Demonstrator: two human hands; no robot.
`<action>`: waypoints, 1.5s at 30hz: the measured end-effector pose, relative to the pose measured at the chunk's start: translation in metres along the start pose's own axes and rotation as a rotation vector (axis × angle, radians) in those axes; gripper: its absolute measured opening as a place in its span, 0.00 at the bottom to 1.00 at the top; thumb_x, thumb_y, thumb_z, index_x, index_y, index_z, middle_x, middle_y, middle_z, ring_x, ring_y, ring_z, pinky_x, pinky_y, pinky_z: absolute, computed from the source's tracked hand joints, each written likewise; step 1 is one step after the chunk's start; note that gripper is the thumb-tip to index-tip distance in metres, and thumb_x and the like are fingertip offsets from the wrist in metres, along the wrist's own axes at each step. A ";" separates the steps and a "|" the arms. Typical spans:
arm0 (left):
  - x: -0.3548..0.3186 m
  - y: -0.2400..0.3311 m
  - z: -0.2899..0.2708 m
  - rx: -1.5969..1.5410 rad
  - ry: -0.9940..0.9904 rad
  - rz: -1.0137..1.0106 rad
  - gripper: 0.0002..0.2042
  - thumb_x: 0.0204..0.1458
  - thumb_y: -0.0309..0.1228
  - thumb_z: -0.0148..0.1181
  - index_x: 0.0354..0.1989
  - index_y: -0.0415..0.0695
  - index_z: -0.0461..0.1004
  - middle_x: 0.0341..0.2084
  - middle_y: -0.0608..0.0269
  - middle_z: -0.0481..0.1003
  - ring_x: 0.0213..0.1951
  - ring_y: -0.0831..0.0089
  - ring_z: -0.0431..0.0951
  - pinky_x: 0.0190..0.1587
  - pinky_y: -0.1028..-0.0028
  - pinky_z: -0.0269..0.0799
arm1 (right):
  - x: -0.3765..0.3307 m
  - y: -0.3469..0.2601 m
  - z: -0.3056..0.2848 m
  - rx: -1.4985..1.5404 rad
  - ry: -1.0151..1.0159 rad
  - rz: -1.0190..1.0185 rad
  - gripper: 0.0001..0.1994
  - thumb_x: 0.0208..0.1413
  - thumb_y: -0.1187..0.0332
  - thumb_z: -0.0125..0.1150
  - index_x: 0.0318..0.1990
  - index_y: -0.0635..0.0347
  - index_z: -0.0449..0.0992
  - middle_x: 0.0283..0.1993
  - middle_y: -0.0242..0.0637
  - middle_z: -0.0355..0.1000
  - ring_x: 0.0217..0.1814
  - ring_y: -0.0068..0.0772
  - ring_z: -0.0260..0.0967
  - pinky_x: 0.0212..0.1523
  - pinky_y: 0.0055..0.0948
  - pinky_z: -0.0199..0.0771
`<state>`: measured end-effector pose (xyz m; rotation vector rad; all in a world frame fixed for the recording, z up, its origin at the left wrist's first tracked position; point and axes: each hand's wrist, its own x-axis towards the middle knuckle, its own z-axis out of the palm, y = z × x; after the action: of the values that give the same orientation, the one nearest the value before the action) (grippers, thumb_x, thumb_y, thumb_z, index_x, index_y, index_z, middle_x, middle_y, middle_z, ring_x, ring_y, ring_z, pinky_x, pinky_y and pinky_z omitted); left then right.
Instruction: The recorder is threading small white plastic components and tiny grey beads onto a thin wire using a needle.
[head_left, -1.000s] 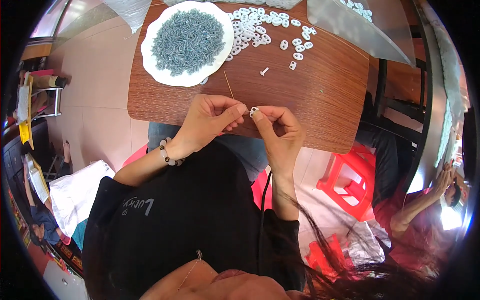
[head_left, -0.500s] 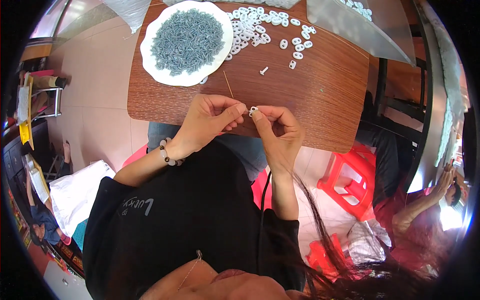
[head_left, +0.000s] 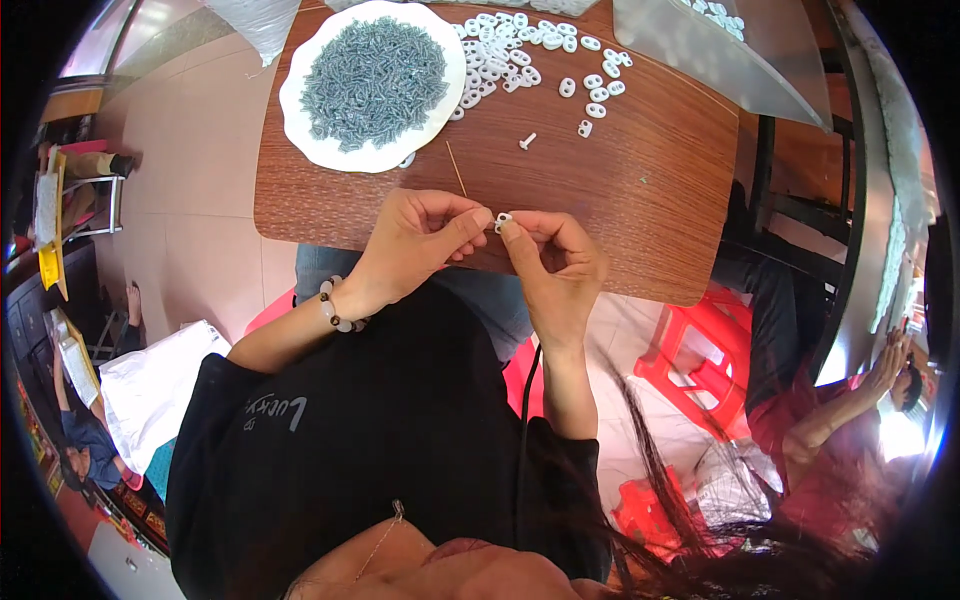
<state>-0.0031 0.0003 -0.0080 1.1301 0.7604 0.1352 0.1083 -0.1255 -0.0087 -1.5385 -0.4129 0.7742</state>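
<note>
A small white plastic piece sits pinched between the fingertips of my left hand and my right hand, just above the near edge of the brown wooden table. Both hands meet at it with fingers closed. Whether a screw is in the piece I cannot tell. A white plate heaped with small grey screws stands at the far left of the table. Several loose white plastic pieces lie scattered beside it. One assembled white piece lies alone mid-table.
A thin wooden stick lies near the plate. A clear plastic bag covers the table's far right corner. Red plastic stools stand on the floor at right. Another person sits at the right edge.
</note>
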 end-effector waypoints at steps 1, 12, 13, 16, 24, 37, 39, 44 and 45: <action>0.000 0.000 0.000 0.019 0.005 0.007 0.10 0.55 0.32 0.60 0.39 0.37 0.78 0.25 0.66 0.77 0.25 0.85 0.74 0.30 0.85 0.71 | 0.000 0.001 0.001 0.015 0.003 -0.008 0.05 0.52 0.79 0.63 0.37 0.68 0.76 0.32 0.31 0.74 0.33 0.14 0.69 0.36 0.14 0.68; -0.002 -0.001 0.003 -0.008 0.041 0.057 0.09 0.54 0.30 0.61 0.36 0.35 0.78 0.23 0.66 0.77 0.25 0.86 0.73 0.28 0.85 0.70 | 0.000 0.003 0.003 -0.005 -0.003 -0.051 0.04 0.52 0.79 0.62 0.36 0.68 0.76 0.32 0.32 0.75 0.32 0.14 0.69 0.35 0.14 0.68; -0.002 -0.001 0.003 0.021 0.045 0.080 0.09 0.54 0.30 0.61 0.35 0.35 0.78 0.23 0.66 0.77 0.25 0.86 0.73 0.28 0.85 0.70 | 0.000 0.003 0.003 0.005 -0.005 -0.044 0.04 0.53 0.79 0.62 0.36 0.68 0.76 0.32 0.32 0.75 0.32 0.14 0.69 0.35 0.14 0.68; -0.001 -0.002 0.004 0.059 0.056 0.112 0.08 0.53 0.28 0.61 0.34 0.35 0.79 0.22 0.67 0.77 0.24 0.85 0.73 0.28 0.84 0.69 | -0.001 0.002 0.003 0.013 -0.009 -0.027 0.04 0.53 0.79 0.61 0.36 0.68 0.76 0.31 0.32 0.75 0.32 0.14 0.69 0.35 0.14 0.68; -0.004 -0.002 0.009 0.162 0.121 0.205 0.07 0.53 0.26 0.60 0.33 0.34 0.79 0.21 0.66 0.76 0.24 0.85 0.73 0.26 0.83 0.69 | -0.003 -0.004 0.003 -0.013 -0.038 -0.025 0.03 0.52 0.79 0.62 0.35 0.68 0.76 0.31 0.31 0.74 0.31 0.14 0.68 0.33 0.14 0.68; -0.001 0.009 0.004 0.006 -0.009 0.020 0.11 0.57 0.33 0.57 0.36 0.37 0.78 0.24 0.65 0.77 0.24 0.84 0.74 0.27 0.84 0.72 | 0.000 -0.006 0.006 0.125 -0.017 0.014 0.04 0.53 0.77 0.62 0.36 0.67 0.77 0.31 0.30 0.74 0.32 0.14 0.68 0.35 0.14 0.67; -0.001 0.006 0.003 -0.042 -0.022 0.024 0.11 0.58 0.34 0.56 0.36 0.37 0.78 0.24 0.64 0.78 0.24 0.84 0.74 0.28 0.84 0.72 | 0.001 -0.008 0.005 0.134 -0.023 0.006 0.04 0.53 0.76 0.62 0.36 0.67 0.77 0.31 0.30 0.74 0.33 0.14 0.68 0.35 0.14 0.67; 0.001 0.001 0.000 -0.189 -0.028 -0.003 0.12 0.58 0.35 0.55 0.35 0.38 0.78 0.25 0.62 0.78 0.25 0.82 0.75 0.30 0.82 0.72 | 0.002 -0.010 0.007 0.150 -0.010 0.005 0.04 0.53 0.76 0.62 0.36 0.66 0.77 0.31 0.29 0.74 0.33 0.13 0.67 0.36 0.14 0.66; 0.001 0.001 0.000 -0.189 -0.029 -0.003 0.12 0.58 0.35 0.55 0.35 0.38 0.78 0.25 0.62 0.78 0.25 0.82 0.75 0.30 0.82 0.72 | 0.002 -0.009 0.007 0.150 -0.009 0.005 0.04 0.53 0.76 0.62 0.36 0.66 0.77 0.31 0.29 0.74 0.33 0.13 0.67 0.36 0.14 0.66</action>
<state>-0.0020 0.0007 -0.0074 0.9498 0.7089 0.1839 0.1063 -0.1180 -0.0005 -1.3970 -0.3498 0.7985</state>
